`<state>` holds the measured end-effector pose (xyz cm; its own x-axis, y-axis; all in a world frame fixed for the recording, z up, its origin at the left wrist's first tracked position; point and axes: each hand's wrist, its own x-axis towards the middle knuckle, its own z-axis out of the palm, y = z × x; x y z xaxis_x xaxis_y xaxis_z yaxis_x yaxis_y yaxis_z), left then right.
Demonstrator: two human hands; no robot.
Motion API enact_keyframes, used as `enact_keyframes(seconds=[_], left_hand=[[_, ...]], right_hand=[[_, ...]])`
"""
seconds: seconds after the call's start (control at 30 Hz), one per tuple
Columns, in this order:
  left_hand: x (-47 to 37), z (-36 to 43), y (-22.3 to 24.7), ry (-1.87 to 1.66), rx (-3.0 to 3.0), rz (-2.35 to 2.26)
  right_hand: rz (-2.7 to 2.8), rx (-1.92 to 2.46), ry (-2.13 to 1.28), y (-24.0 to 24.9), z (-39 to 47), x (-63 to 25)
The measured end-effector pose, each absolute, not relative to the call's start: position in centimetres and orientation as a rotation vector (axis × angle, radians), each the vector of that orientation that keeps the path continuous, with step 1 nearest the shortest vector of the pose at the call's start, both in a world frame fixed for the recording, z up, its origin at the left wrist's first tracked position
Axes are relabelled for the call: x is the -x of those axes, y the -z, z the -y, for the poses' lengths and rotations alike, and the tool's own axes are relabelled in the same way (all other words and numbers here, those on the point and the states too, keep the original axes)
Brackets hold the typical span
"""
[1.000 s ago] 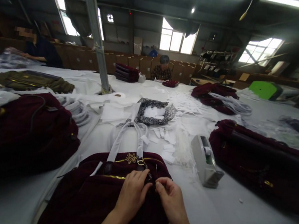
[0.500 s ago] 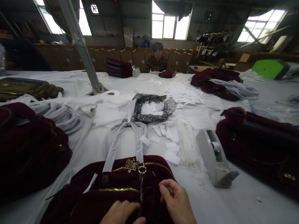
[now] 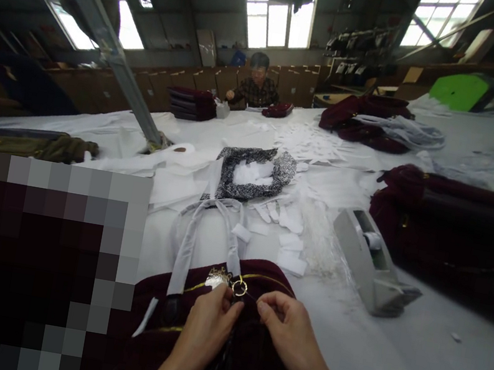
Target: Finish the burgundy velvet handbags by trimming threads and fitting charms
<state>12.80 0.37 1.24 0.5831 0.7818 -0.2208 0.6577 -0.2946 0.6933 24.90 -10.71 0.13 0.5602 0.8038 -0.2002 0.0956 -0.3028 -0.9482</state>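
Left hand (image 3: 206, 330) is curled just beside a gold ring (image 3: 240, 288); what it grips cannot be told. Right hand (image 3: 289, 328) pinches a thin thread (image 3: 251, 297) (barely visible). Dark red bag (image 3: 254, 353) lies near centre, beneath both hands; tape dispenser (image 3: 373, 266) stands to the right.

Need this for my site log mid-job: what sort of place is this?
Probably a bag workshop's finishing or packing area: dark red bags lie on a wide white-covered table, with a tape dispenser beside the work and a co-worker at the far side.
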Motion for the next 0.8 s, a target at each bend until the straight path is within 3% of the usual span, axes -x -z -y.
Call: enact_keyframes(seconds=[0.3, 0.8], left_hand=[[-12.3, 1.0, -0.9, -0.274, -1.074, -1.077], [-12.4, 1.0, -1.1, -0.31, -0.992, -1.148]], right_hand=[[0.72, 1.821, -0.824, 1.0, 10.9, -24.9], [0.783, 1.891, -0.897, 0.4, 10.6, -25.0]])
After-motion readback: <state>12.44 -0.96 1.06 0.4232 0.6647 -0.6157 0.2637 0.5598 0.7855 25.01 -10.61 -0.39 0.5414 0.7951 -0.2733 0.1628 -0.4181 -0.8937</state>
